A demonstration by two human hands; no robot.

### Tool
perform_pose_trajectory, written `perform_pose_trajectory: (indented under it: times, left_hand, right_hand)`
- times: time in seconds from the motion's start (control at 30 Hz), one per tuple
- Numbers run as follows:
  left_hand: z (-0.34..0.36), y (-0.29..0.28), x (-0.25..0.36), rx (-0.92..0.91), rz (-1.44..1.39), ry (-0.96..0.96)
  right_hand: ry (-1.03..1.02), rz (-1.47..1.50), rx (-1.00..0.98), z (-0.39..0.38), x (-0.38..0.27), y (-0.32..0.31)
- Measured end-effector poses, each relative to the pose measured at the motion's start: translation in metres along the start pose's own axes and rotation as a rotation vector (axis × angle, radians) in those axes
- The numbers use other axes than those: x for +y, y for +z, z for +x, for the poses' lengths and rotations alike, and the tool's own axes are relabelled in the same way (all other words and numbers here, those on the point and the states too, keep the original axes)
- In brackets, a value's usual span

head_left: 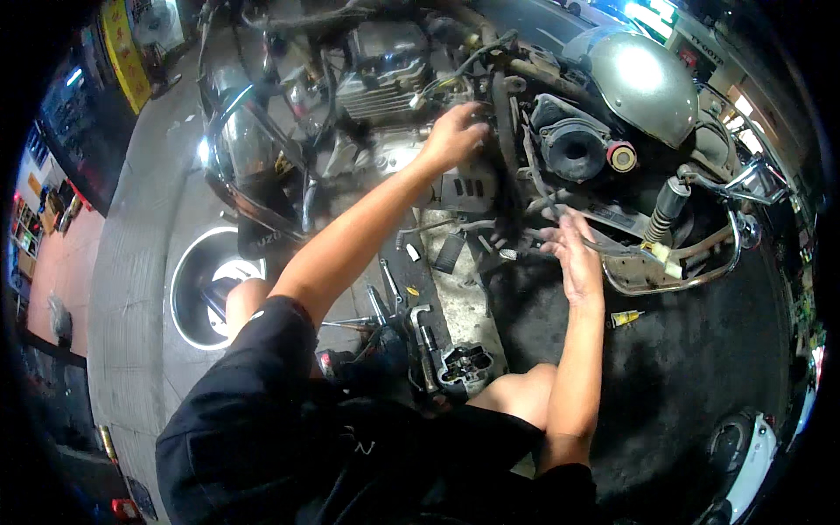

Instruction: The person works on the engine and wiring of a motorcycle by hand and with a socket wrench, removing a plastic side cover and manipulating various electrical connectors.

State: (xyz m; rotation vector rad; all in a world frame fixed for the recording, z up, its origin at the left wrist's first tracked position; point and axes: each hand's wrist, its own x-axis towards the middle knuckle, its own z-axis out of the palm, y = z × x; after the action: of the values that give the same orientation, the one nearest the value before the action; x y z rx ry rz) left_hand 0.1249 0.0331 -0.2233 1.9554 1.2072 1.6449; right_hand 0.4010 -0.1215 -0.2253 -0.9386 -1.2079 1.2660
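Note:
In front of me stands a partly stripped motorcycle with a finned engine [372, 94]. My left hand [455, 140] reaches to its middle, beside the dark frame tube and just below loose wires [437, 86]. Its fingers are curled, and what they may hold is hidden. My right hand [576, 262] is lower and to the right, by the motorcycle's underside. Its slightly blurred fingers are apart, next to a thin dark cable [599, 248] that crosses the palm. Above it sit a round black rubber intake [573, 150] and a shock absorber [667, 210].
On the ground near my legs lie a wrench [390, 282], other tools and an open metal engine part [465, 366]. A metal basin [179, 297] stands left. A yellow tube [626, 318] lies right, and a silver rounded cover [643, 87] sits at upper right.

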Motion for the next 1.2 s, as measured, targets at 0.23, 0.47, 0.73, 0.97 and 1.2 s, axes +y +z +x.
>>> perform_pose_trajectory:
  times: [0.23,0.47,0.73,0.97,1.2]
  left_hand:
    - [0.029,0.018,-0.003,-0.103,0.243,-0.007]
    - [0.026,0.018,-0.002,-0.087,0.172,0.051]
    - [0.001,0.021,0.004,-0.149,-0.439,-0.195]
    - [0.000,0.020,0.013,-0.303,-0.797,-0.467]
    - [0.003,0.023,-0.002,-0.379,-0.464,-0.342]
  right_hand:
    - [-0.339,0.030,0.125,0.034,-0.029,0.028]
    - [-0.330,-0.059,0.215,0.067,-0.006,0.049]
    - [-0.366,-0.087,0.236,0.057,0.024,0.017]
    - [-0.186,-0.088,0.151,0.053,0.026,0.016]
    - [-0.327,-0.047,0.156,0.055,0.035,0.006]
